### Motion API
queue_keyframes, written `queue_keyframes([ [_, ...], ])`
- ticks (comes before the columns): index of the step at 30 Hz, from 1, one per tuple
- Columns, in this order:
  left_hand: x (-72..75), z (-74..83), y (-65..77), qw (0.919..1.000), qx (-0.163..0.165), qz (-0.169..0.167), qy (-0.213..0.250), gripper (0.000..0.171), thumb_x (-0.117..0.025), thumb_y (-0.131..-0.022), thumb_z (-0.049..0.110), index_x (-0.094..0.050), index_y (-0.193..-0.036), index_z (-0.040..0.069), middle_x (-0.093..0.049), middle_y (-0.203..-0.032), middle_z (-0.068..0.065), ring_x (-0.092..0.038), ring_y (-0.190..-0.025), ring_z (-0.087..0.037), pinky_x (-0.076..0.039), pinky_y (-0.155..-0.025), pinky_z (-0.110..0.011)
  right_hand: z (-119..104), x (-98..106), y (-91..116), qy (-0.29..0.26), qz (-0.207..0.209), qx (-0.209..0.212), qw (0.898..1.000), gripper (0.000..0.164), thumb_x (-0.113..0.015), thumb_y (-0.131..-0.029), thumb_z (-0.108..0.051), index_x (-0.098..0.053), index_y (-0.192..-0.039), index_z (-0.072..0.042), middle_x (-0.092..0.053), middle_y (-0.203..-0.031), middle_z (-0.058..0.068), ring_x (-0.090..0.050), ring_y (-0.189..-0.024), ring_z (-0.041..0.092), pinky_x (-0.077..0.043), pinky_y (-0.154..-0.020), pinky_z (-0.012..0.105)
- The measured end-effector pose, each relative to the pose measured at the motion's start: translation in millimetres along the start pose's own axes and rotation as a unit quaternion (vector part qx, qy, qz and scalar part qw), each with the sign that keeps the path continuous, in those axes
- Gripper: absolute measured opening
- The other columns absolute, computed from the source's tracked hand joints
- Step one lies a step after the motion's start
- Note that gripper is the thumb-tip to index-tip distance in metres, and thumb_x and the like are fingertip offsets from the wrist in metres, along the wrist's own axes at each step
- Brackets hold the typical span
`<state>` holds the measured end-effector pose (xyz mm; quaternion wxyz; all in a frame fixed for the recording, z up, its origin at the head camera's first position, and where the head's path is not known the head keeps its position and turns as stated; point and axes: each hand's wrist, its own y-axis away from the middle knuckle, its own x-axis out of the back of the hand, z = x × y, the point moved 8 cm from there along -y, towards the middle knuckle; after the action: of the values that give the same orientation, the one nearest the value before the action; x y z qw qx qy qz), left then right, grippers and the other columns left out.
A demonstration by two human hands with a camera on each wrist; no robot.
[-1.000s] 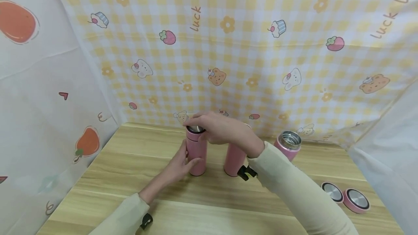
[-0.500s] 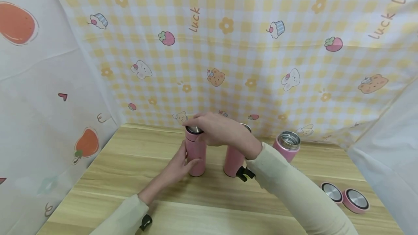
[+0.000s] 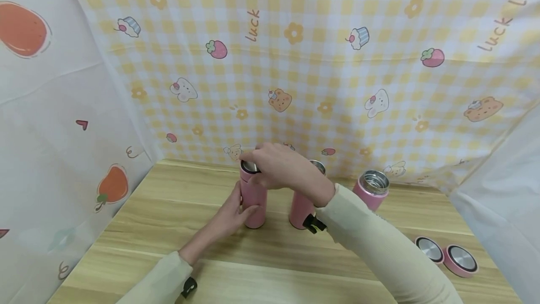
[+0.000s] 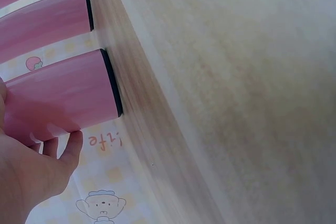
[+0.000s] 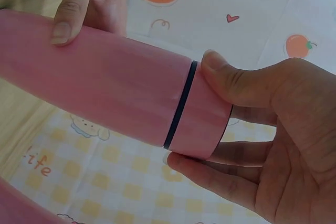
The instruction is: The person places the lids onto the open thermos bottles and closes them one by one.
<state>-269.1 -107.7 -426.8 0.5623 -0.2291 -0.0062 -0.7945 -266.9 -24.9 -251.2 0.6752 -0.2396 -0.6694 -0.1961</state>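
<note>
Pink flask (image 3: 254,198) stands upright on the wooden table (image 3: 190,229), between the two hands, and serves as the landmark for everything else. Low on the flask's body, the left hand (image 3: 231,212) comes in from its left and near side, thumb across the front and fingers round the far side, in a partly curled grip as wide as the body it holds. At the flask's top, the right hand (image 3: 280,165) reaches over from the right, its thumb and fingers bent round the lid (image 5: 200,116), pinching it from opposite sides; the hand is only as far apart as the lid is wide. This lid sits on the flask, a dark ring marking the line between them, and its steel disc shows on top, partly covered by the right hand. Just right of the flask, apart from it, stands a second bottle (image 3: 300,203), partly behind the right forearm, with a steel rim visible at its top. Further right of the flask is a third bottle (image 3: 370,198), its steel mouth uncovered. Well to the flask's right and nearer the person lie two loose lids (image 3: 461,259), side by side, steel discs upward. Behind the flask hangs a yellow checked cloth (image 3: 295,69).
</note>
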Motion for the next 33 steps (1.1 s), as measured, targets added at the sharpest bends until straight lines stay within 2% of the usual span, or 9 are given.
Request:
queue_keyframes([
  [4,0.1,1.0,0.7,1.0000,-0.007,0.000,0.000,0.069,-0.066,-0.101,0.014,-0.021,-0.154,0.010,-0.039,-0.151,-0.011,-0.040,-0.139,-0.025,-0.037,-0.111,-0.047,0.5,-1.2,2.6,0.008,0.013,0.004,1.000,0.019,-0.077,-0.091,-0.022,-0.066,-0.107,-0.020,-0.055,-0.082,-0.002,-0.053,-0.073,0.014,-0.043,-0.053,0.026],
  [10,0.2,0.3,-0.1,0.9999,-0.013,0.004,-0.004,0.072,-0.066,-0.101,0.017,-0.020,-0.155,0.011,-0.037,-0.152,-0.012,-0.040,-0.139,-0.025,-0.037,-0.111,-0.047,6.5,-9.0,10.9,-0.032,0.021,0.046,0.998,0.048,-0.072,-0.098,-0.027,-0.056,-0.141,-0.014,-0.059,-0.115,0.005,-0.056,-0.089,0.015,-0.050,-0.071,0.027],
  [14,0.3,-0.4,0.0,0.9999,-0.010,0.003,0.002,0.071,-0.067,-0.101,0.019,-0.021,-0.154,0.010,-0.038,-0.151,-0.012,-0.041,-0.138,-0.025,-0.037,-0.111,-0.048,8.3,-9.5,13.4,-0.101,0.007,0.098,0.990,0.062,-0.069,-0.097,-0.007,-0.044,-0.154,-0.012,-0.049,-0.143,0.011,-0.057,-0.113,0.018,-0.049,-0.086,0.027],
  [17,0.5,-0.2,0.3,1.0000,-0.007,0.002,0.004,0.071,-0.067,-0.101,0.022,-0.021,-0.154,0.010,-0.038,-0.151,-0.012,-0.041,-0.138,-0.025,-0.037,-0.111,-0.049,7.2,-7.4,13.1,-0.139,-0.009,0.134,0.981,0.069,-0.065,-0.094,0.007,-0.042,-0.156,-0.015,-0.037,-0.157,0.013,-0.043,-0.137,0.022,-0.048,-0.093,0.028],
  [19,0.5,-0.4,0.4,1.0000,-0.004,0.001,-0.002,0.073,-0.066,-0.101,0.024,-0.019,-0.156,0.011,-0.037,-0.152,-0.012,-0.040,-0.139,-0.025,-0.037,-0.111,-0.049,6.5,-6.8,12.3,-0.151,-0.022,0.148,0.977,0.069,-0.061,-0.092,0.014,-0.046,-0.154,-0.014,-0.034,-0.159,0.015,-0.036,-0.143,0.024,-0.048,-0.091,0.028],
  [22,0.2,-1.4,0.3,1.0000,0.000,0.001,-0.009,0.076,-0.066,-0.102,0.026,-0.016,-0.158,0.011,-0.033,-0.156,-0.013,-0.037,-0.141,-0.027,-0.035,-0.111,-0.051,7.5,-8.9,10.1,-0.162,-0.046,0.150,0.974,0.070,-0.051,-0.089,0.023,-0.053,-0.149,-0.013,-0.034,-0.159,0.012,-0.036,-0.143,0.021,-0.046,-0.084,0.025],
  [26,-0.3,-1.6,-0.9,1.0000,-0.001,0.002,-0.008,0.077,-0.065,-0.102,0.025,-0.015,-0.159,0.012,-0.031,-0.157,-0.014,-0.036,-0.141,-0.028,-0.034,-0.112,-0.051,9.3,-10.3,8.1,-0.173,-0.062,0.140,0.973,0.078,-0.043,-0.082,0.031,-0.056,-0.147,-0.012,-0.037,-0.158,0.010,-0.044,-0.137,0.019,-0.045,-0.075,0.023],
  [29,-0.4,0.0,-1.8,0.9999,-0.004,0.005,-0.009,0.078,-0.066,-0.101,0.025,-0.015,-0.158,0.011,-0.031,-0.157,-0.014,-0.037,-0.141,-0.027,-0.035,-0.112,-0.051,10.1,-9.3,7.1,-0.171,-0.062,0.135,0.974,0.076,-0.047,-0.084,0.029,-0.057,-0.146,-0.014,-0.039,-0.157,0.008,-0.057,-0.123,0.017,-0.045,-0.070,0.023],
  [33,-0.5,1.4,-1.9,0.9999,-0.007,0.004,-0.012,0.080,-0.067,-0.101,0.025,-0.014,-0.158,0.010,-0.030,-0.158,-0.015,-0.036,-0.141,-0.027,-0.035,-0.112,-0.050,10.3,-7.7,6.4,-0.160,-0.063,0.132,0.976,0.069,-0.054,-0.089,0.024,-0.058,-0.146,-0.016,-0.041,-0.156,0.006,-0.063,-0.109,0.015,-0.046,-0.068,0.023],
])
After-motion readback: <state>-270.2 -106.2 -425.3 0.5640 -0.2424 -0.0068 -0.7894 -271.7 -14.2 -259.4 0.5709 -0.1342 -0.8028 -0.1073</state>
